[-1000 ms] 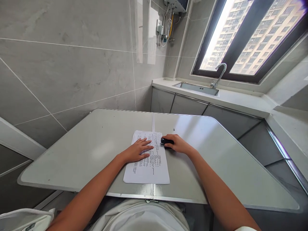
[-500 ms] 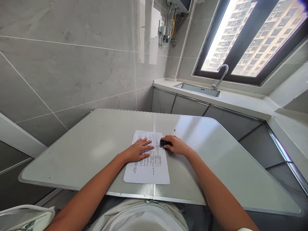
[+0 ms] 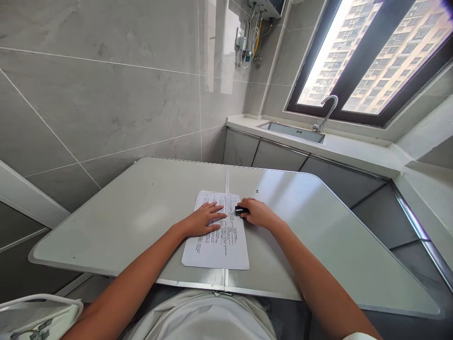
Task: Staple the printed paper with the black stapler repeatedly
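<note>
Printed paper sheets (image 3: 217, 257) lie across the seam of the folding table, lines of text running lengthwise. My left hand (image 3: 202, 220) rests flat on their left side, fingers spread over the print. At the right edge of the paper, my right hand (image 3: 260, 213) is wrapped round a small black stapler (image 3: 240, 210). Its front end overlaps the paper's edge; the rest is hidden under my fingers. Whether its jaws are pressed together I cannot tell.
The pale table (image 3: 116, 226) has a metal-trimmed edge close to my lap. Beyond it are a counter with a sink (image 3: 295, 131) and a tap (image 3: 329, 111) below the window. A white-framed object (image 3: 46, 316) stands at the lower left.
In my right hand the stapler has tilted slightly, and a bright reflection now shows on it. My left hand stays in place on the paper. The view has shifted a little.
</note>
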### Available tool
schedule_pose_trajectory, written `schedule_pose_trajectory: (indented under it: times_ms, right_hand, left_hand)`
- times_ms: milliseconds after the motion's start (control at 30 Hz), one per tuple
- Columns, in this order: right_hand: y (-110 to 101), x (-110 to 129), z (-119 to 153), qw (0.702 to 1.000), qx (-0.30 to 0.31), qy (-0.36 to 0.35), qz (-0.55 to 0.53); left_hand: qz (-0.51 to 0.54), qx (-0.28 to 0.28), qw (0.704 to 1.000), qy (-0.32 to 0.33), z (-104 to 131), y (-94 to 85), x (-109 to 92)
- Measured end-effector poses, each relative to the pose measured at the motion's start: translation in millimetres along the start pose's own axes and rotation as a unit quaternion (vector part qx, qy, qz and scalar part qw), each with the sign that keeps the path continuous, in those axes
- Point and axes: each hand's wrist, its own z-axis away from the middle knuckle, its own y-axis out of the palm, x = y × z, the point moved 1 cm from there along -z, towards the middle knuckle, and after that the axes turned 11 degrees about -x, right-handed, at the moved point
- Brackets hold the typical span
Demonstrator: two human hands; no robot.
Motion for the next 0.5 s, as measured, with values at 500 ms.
schedule_pose_trajectory:
  times_ms: [500]
  right_hand:
    - [8, 8, -4, 0.999, 0.009, 0.005, 0.046]
  left_hand:
    - [-0.004, -0.007, 1.000, 0.001, 1, -3.0, -2]
